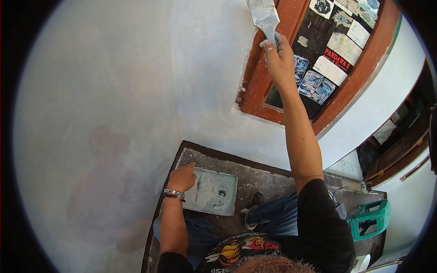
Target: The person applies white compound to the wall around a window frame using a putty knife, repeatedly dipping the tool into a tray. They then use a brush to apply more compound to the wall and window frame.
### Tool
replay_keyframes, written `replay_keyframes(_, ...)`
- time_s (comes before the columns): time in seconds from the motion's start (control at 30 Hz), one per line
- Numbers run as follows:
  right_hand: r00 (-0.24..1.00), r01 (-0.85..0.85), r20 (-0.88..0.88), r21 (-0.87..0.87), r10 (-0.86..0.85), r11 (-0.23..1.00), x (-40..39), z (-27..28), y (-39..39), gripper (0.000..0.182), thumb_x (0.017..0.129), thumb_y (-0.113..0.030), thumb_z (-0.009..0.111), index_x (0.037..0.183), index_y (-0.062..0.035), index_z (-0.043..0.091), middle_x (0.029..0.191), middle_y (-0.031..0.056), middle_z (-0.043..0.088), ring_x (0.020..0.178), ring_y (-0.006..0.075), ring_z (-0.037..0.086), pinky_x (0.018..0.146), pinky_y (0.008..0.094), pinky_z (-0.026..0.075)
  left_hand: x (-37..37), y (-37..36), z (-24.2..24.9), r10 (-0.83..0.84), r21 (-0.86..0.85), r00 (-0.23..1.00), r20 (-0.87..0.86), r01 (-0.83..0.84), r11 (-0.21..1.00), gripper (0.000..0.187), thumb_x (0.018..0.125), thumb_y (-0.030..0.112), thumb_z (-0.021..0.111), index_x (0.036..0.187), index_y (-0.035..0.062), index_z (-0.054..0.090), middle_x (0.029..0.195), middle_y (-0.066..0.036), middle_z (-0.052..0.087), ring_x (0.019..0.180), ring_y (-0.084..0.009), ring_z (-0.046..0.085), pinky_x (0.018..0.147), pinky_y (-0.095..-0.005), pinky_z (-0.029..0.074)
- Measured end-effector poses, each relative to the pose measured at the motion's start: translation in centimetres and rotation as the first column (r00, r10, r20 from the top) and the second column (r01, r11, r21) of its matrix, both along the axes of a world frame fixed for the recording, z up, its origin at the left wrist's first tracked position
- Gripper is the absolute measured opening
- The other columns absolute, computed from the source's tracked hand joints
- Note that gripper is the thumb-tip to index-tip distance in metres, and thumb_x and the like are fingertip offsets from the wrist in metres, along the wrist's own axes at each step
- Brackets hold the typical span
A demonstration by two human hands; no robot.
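My right hand is raised at the upper right, its fingers wrapped round the handle of a wide paintbrush. White paint coats the bristles, which point up beside the wall and the window frame. Lower down, my left hand closes on the left edge of a shallow paint tray. Whitish paint is smeared across the tray, with a dark patch near its right side. How the left fingers lie under the edge is hidden.
A pale wall meets another at a corner. The brown wooden window frame surrounds dark glass with stickers. A green plastic stool stands at lower right on the dark, spattered floor. My shoe is beside the tray.
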State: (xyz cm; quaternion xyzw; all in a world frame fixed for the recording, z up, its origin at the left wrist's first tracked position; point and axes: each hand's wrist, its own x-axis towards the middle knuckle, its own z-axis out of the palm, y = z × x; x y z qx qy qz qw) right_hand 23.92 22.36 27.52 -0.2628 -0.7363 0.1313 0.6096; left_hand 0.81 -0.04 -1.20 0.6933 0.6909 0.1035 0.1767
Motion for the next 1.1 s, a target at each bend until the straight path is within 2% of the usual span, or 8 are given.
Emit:
replay_keyframes(0.17, 0.997, 0.071, -0.007, -0.034, -0.071, 0.997, 0.4, 0.6, -0.8, 0.036, 0.098, -0.019, 0.053, 0.124, 0.0057, 0.056, 0.095, 0.0169, 0.072, 0.087, 0.025, 0.068, 0.082, 0.0364, 0.051, -0.4, 0.0, -0.1, 0.028, 0.001, 1.0, -0.006, -0.028, 1.0, 0.041, 0.09, 0.021, 0.064, 0.127, 0.0047, 0.056, 0.106, -0.019, 0.071, 0.1, -0.036, 0.067, 0.083, -0.0495, 0.053)
replay_keyframes(0.37, 0.951, 0.309, -0.024, 0.164, -0.309, 0.937, 2.5, 3.9, -0.1, 0.034, 0.097, -0.018, 0.054, 0.124, 0.0031, 0.057, 0.092, 0.0203, 0.071, 0.084, 0.0282, 0.07, 0.078, 0.0388, 0.051, -0.5, -0.1, 0.6, 0.044, -0.024, 0.999, 0.015, -0.043, 0.999, 0.046, 0.089, 0.022, 0.065, 0.13, 0.0059, 0.055, 0.109, -0.02, 0.069, 0.104, -0.0378, 0.065, 0.086, -0.0504, 0.052)
replay_keyframes(0.4, 0.94, 0.334, -0.029, 0.266, -0.339, 0.904, 2.7, 4.4, 0.5, 0.035, 0.098, -0.02, 0.055, 0.124, 0.0041, 0.058, 0.083, 0.0068, 0.067, 0.069, 0.0099, 0.057, 0.063, 0.0286, 0.048, -0.6, 0.1, 0.2, 0.044, -0.023, 0.999, 0.017, -0.044, 0.999, 0.046, 0.089, 0.022, 0.065, 0.13, 0.0061, 0.055, 0.109, -0.019, 0.069, 0.104, -0.0378, 0.065, 0.086, -0.0504, 0.052)
replay_keyframes(0.5, 0.925, 0.371, 0.003, 0.2, -0.379, 0.907, 2.5, 5.7, -0.2, 0.032, 0.095, -0.017, 0.055, 0.12, 0.0044, 0.058, 0.091, 0.0231, 0.07, 0.085, 0.0366, 0.07, 0.078, 0.0425, 0.052, -0.7, 0.4, -0.2, 0.047, -0.022, 0.999, 0.017, -0.047, 0.999, 0.046, 0.089, 0.023, 0.065, 0.13, 0.0066, 0.055, 0.109, -0.019, 0.069, 0.103, -0.038, 0.065, 0.086, -0.0505, 0.052)
replay_keyframes(0.73, 0.911, 0.383, 0.035, 0.292, -0.41, 0.876, 2.0, 6.4, 1.3, 0.031, 0.095, -0.014, 0.054, 0.115, 0.0082, 0.058, 0.093, 0.0301, 0.069, 0.091, 0.0459, 0.068, 0.082, 0.0476, 0.051, -0.5, 0.4, 0.0, 0.034, -0.004, 0.999, -0.017, -0.034, 0.999, 0.045, 0.089, 0.022, 0.065, 0.13, 0.0062, 0.056, 0.107, -0.02, 0.071, 0.1, -0.0367, 0.068, 0.082, -0.0492, 0.054)
replay_keyframes(0.83, 0.895, 0.419, 0.048, 0.249, -0.443, 0.873, 1.9, 7.2, 1.8, 0.037, 0.098, -0.022, 0.053, 0.124, 0.0041, 0.058, 0.098, 0.0178, 0.073, 0.096, 0.0325, 0.07, 0.088, 0.0394, 0.051, -0.7, 0.3, -0.2, 0.024, 0.027, 0.999, -0.022, -0.023, 0.999, 0.046, 0.09, 0.022, 0.064, 0.131, 0.0064, 0.055, 0.104, -0.02, 0.071, 0.099, -0.0369, 0.068, 0.082, -0.0494, 0.054)
replay_keyframes(0.93, 0.917, 0.385, -0.026, 0.328, -0.399, 0.863, 1.4, 9.1, 2.4, 0.032, 0.094, -0.015, 0.055, 0.115, 0.0088, 0.058, 0.092, 0.0321, 0.068, 0.092, 0.0486, 0.066, 0.083, 0.0501, 0.05, -0.8, 0.6, -0.5, 0.028, 0.003, 0.999, -0.029, -0.028, 1.0, 0.046, 0.09, 0.023, 0.064, 0.132, 0.0064, 0.055, 0.103, -0.02, 0.071, 0.098, -0.0372, 0.068, 0.082, -0.0495, 0.054)
replay_keyframes(1.1, 0.901, 0.407, 0.018, 0.315, -0.434, 0.858, 0.9, 10.7, 2.4, 0.034, 0.094, -0.016, 0.055, 0.115, 0.0102, 0.057, 0.096, 0.0338, 0.067, 0.096, 0.0494, 0.065, 0.086, 0.0511, 0.05, -0.8, 0.8, -0.5, 0.027, 0.025, 0.999, -0.027, -0.026, 0.999, 0.047, 0.09, 0.023, 0.064, 0.133, 0.0066, 0.054, 0.103, -0.02, 0.071, 0.097, -0.0374, 0.069, 0.082, -0.0497, 0.054)
